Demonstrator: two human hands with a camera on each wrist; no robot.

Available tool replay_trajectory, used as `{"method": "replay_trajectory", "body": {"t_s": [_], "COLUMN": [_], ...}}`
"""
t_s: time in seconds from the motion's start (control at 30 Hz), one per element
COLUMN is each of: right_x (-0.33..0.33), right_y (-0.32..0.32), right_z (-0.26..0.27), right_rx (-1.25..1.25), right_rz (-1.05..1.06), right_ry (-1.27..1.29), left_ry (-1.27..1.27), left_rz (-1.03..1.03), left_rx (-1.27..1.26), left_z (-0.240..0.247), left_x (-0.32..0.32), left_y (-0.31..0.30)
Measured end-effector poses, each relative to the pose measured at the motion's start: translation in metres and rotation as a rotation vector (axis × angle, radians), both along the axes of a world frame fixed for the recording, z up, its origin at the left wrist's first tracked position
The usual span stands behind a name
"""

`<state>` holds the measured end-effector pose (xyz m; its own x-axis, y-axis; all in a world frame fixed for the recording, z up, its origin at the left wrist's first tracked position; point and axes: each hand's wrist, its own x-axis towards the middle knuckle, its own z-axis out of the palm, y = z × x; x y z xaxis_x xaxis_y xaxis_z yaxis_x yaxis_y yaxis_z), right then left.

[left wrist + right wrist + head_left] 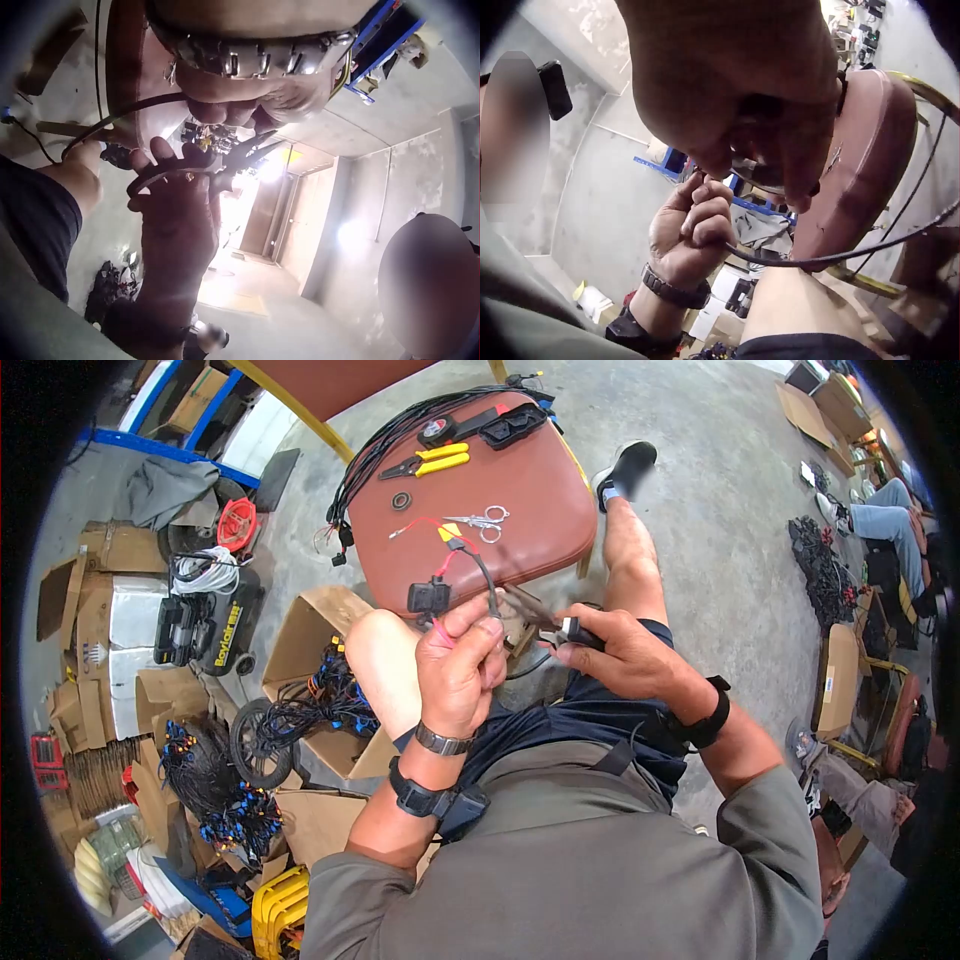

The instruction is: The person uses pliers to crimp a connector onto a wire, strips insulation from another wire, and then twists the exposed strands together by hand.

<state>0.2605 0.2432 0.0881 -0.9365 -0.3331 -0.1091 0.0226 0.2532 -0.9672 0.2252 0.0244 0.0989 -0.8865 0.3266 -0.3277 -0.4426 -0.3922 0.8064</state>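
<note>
- Chair seat (520,490), maroon, in front of the knees; scissors (483,520) lie on it.
- Left hand (458,670): fingers curled tight round a black cable (487,575), fist raised over the thigh.
- Right hand (625,655): fingers wrapped round the handles of pliers (540,615), level with the left fist.
- Black cable: rises from the left fist, long axis running up and away toward the seat, looping over to a connector block (428,597) just above the knuckles.
- Pliers: long axis crosswise, nose pointing left at the cable just beside the left fingertips. Whether they touch cannot be told.
</note>
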Motion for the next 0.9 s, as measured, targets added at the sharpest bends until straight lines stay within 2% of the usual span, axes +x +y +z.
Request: {"method": "replay_trajectory", "body": {"t_s": [0.07, 0.17, 0.27, 0.37, 0.47, 0.6, 0.73, 0.83, 0.9], "right_x": [0.004, 0.005, 0.006, 0.008, 0.01, 0.01, -0.004, -0.006, -0.002], "right_y": [0.002, 0.005, 0.002, 0.002, -0.002, -0.008, 0.001, 0.0, -0.001], "right_z": [-0.002, 0.003, 0.004, -0.004, 0.0, -0.021, -0.01, -0.007, -0.025], "right_rx": [-0.051, 0.027, -0.074, -0.036, -0.017, -0.197, 0.07, 0.027, -0.051], "right_rz": [-0.016, 0.035, 0.086, 0.127, 0.056, -0.139, -0.064, -0.032, -0.03], "right_ry": [-0.178, -0.243, -0.279, -0.284, -0.282, -0.159, -0.129, -0.209, -0.201], "left_ry": [0.037, 0.042, 0.004, 0.041, 0.001, 0.046, 0.059, 0.018, 0.043], "left_rz": [-0.006, 0.003, 0.025, 0.05, 0.147, 0.176, 0.207, 0.233, 0.202], "left_rx": [0.005, 0.022, 0.036, 0.034, -0.017, -0.097, -0.149, -0.175, -0.166], "left_z": [-0.001, 0.0, -0.002, -0.011, -0.01, -0.012, -0.019, -0.02, -0.024], "left_x": [-0.003, -0.004, -0.007, -0.009, -0.009, -0.01, -0.012, -0.014, -0.015], "left_y": [-0.004, -0.004, -0.003, -0.003, -0.001, 0.001, -0.001, -0.003, -0.009]}}
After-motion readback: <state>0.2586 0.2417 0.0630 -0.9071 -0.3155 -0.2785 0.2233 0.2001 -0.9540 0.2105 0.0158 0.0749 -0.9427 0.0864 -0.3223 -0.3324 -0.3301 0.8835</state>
